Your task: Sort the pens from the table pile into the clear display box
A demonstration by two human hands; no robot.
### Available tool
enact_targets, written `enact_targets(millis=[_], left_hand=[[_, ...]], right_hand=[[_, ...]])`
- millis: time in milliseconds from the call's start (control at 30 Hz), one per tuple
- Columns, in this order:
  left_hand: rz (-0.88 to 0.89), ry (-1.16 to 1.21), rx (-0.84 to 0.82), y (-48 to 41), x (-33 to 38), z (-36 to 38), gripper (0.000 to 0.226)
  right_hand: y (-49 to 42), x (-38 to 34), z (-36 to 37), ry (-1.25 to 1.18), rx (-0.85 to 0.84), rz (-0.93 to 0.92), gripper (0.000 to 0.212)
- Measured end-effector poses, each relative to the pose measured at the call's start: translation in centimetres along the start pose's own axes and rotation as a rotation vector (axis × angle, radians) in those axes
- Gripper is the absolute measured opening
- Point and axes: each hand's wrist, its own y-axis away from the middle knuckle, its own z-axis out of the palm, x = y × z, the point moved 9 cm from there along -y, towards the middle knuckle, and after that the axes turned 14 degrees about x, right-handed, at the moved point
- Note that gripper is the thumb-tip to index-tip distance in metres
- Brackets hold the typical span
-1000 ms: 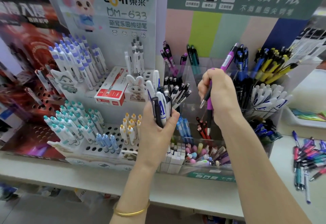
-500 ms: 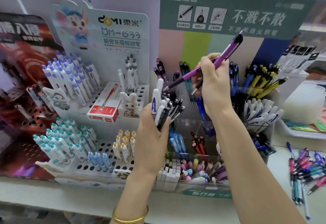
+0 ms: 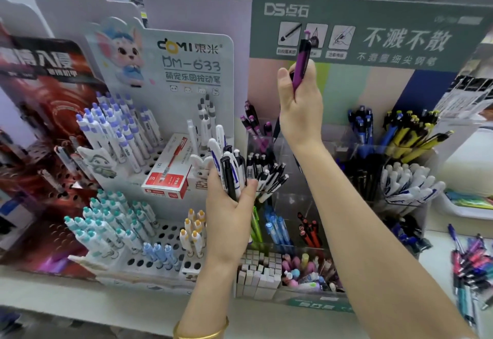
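Observation:
My right hand (image 3: 300, 106) is raised above the clear display box (image 3: 306, 200) and grips a purple pen (image 3: 301, 63) that stands nearly upright, clicker end up. It hovers over the back-left compartment, where other purple pens (image 3: 252, 125) stand. My left hand (image 3: 229, 213) holds a bundle of white and black pens (image 3: 229, 168) in front of the box's left side. The table pile of pens (image 3: 470, 266) lies at the far right on the white table.
A white DOMI pen stand (image 3: 149, 256) with a red pen carton (image 3: 168, 176) is to the left. The box's other compartments hold blue, yellow, white, red and black pens. A white tray (image 3: 464, 205) sits at the right behind the pile.
My right hand has risen from inside the box to above it, swinging the purple pen from tilted to nearly upright. The left hand keeps its bundle in about the same place.

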Motion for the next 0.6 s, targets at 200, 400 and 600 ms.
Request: enact_targets(millis=[200, 400, 600], left_hand=[[-0.089, 0.046, -0.035, -0.1, -0.6, 0.4, 0.051], [-0.169, 0.131, -0.074, -0.3, -1.4, 0.9, 0.062], [-0.187, 0.251, -0.113, -0.3, -1.6, 1.5, 0.053]], right_hand=[[0.0, -0.7, -0.6, -0.129, 0.121, -0.015, 0.011], [1.1, -1.3, 0.4, -0.008, -0.004, -0.160, 0.014], [2.4, 2.2, 1.7, 0.415, -0.289, 0.002, 0.040]])
